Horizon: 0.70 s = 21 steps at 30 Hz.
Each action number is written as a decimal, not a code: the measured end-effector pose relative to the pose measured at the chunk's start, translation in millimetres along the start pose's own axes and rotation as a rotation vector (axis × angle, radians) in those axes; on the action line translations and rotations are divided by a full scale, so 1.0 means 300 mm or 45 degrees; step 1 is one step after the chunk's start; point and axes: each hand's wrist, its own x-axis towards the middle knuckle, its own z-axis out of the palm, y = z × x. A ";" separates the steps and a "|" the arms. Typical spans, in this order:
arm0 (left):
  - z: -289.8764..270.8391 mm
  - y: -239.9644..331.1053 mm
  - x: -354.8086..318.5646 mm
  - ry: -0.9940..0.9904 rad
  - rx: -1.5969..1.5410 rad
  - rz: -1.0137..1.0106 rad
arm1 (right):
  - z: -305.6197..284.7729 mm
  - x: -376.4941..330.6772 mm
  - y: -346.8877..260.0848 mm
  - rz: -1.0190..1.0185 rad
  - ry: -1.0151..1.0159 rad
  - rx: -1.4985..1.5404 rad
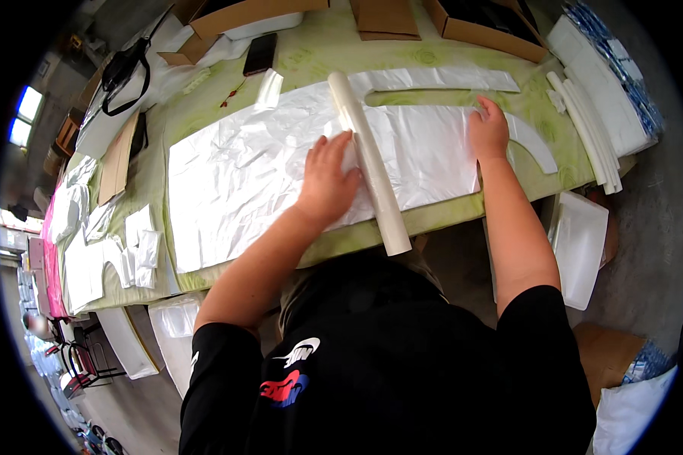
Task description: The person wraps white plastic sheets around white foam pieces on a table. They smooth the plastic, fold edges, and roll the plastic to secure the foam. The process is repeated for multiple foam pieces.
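Left hand point(328, 178) flat and open, palm down on a wide white plastic sheet point(243, 189), fingers spread, fingertips touching a long white roll point(368, 163) just at its 3 o'clock. Right hand point(488, 133) likewise open, pressed flat on the same sheet at its far right end, at 2 o'clock from the left hand. Nothing gripped by either. Roll lying across the sheet between both hands, slanting from 11 o'clock down to 5 o'clock, its near end jutting past the edge of the green table point(311, 57). Sheet crinkled, spread lengthwise over the table's middle.

At 12 o'clock from the roll, a long curved white offcut point(448, 80). Further up, open cardboard boxes point(235, 15) and a dark phone point(259, 53). At 10 o'clock, black-handled scissors point(125, 72). At 9 o'clock, near the table's left end, a brown cardboard piece point(118, 159) and small white cut shapes point(140, 246). At 3 o'clock, beyond the right hand, a stack of thin white rods point(584, 129) beside piled white packs point(607, 91).
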 end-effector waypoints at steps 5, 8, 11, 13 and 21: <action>-0.007 0.078 -0.030 -0.172 0.295 -0.143 | -0.009 0.007 -0.001 -0.005 -0.042 -0.034; -0.014 0.091 -0.025 -0.226 0.371 -0.181 | -0.021 0.019 0.006 -0.070 -0.065 -0.058; -0.014 0.097 -0.024 -0.247 0.376 -0.197 | -0.050 -0.008 -0.040 -0.463 0.010 -0.130; -0.018 0.077 -0.026 -0.250 0.408 -0.228 | -0.071 -0.092 -0.216 -0.816 -0.060 0.088; -0.124 -0.037 0.036 -0.243 0.043 0.057 | -0.146 -0.535 -0.618 -0.961 -0.844 0.591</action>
